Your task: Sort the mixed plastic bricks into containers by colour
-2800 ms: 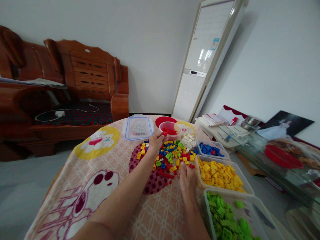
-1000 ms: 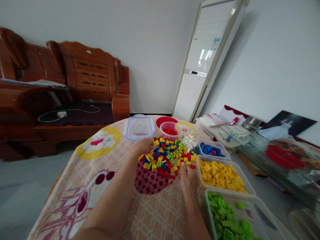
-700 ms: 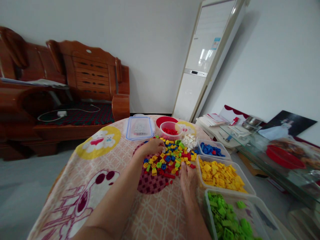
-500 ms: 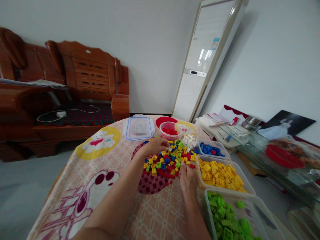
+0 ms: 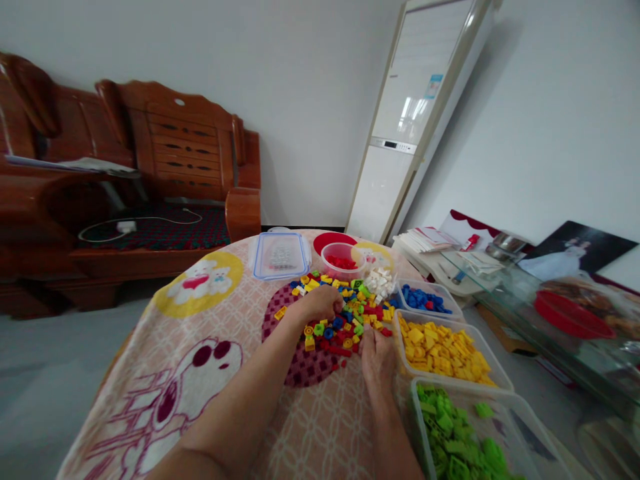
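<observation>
A mixed pile of toy building bricks (image 5: 345, 325) in red, yellow, blue, green and white lies on the patterned tablecloth (image 5: 320, 413). Over the middle of the pile is my left hand (image 5: 324, 303), its fingers curled down; whatever they pinch is hidden. My right hand (image 5: 377, 350) rests at the pile's near right edge, fingers bent together against the bricks, and I cannot make out what is in them. Just beyond the pile sits a heap of white bricks (image 5: 380, 283). A round clear tub (image 5: 344, 272) with red bricks stands behind it.
On the right stand clear boxes of blue bricks (image 5: 424, 300), yellow bricks (image 5: 445, 353) and green bricks (image 5: 457, 433). A blue-rimmed clear lid (image 5: 281, 257) and a red round lid (image 5: 325, 240) lie at the back. A glass shelf (image 5: 540, 320) with clutter is farther right.
My left hand has moved slightly right and toward me, uncovering yellow and blue bricks at the pile's far left. My right hand stays at the near right edge.
</observation>
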Motion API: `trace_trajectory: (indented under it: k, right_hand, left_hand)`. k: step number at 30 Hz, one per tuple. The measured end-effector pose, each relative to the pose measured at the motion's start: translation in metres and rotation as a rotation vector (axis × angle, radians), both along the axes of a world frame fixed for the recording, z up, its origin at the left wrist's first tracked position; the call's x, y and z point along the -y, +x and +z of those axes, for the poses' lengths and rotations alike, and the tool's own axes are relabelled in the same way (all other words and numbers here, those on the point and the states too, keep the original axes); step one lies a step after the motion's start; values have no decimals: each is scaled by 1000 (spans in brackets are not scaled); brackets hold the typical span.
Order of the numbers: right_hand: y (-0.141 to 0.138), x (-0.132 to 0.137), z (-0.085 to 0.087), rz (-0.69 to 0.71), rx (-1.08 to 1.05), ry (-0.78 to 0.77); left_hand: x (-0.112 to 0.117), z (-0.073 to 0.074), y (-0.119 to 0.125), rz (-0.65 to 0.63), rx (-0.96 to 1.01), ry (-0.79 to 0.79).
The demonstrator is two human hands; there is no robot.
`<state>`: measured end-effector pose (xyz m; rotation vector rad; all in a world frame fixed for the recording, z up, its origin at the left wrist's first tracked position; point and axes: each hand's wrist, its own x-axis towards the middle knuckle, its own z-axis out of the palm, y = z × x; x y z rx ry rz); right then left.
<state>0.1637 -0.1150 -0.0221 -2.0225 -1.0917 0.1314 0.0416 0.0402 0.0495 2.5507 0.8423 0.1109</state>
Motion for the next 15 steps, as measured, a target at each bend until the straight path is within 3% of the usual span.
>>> trace_trajectory:
  k: [10, 15]
  right_hand:
    - [-1, -1, 0, 0, 11, 24]
    - [-1, -1, 0, -6, 29, 30]
  left_hand:
    - [2, -4, 5, -32, 0, 22]
    - [-1, -4, 2, -44, 61, -128]
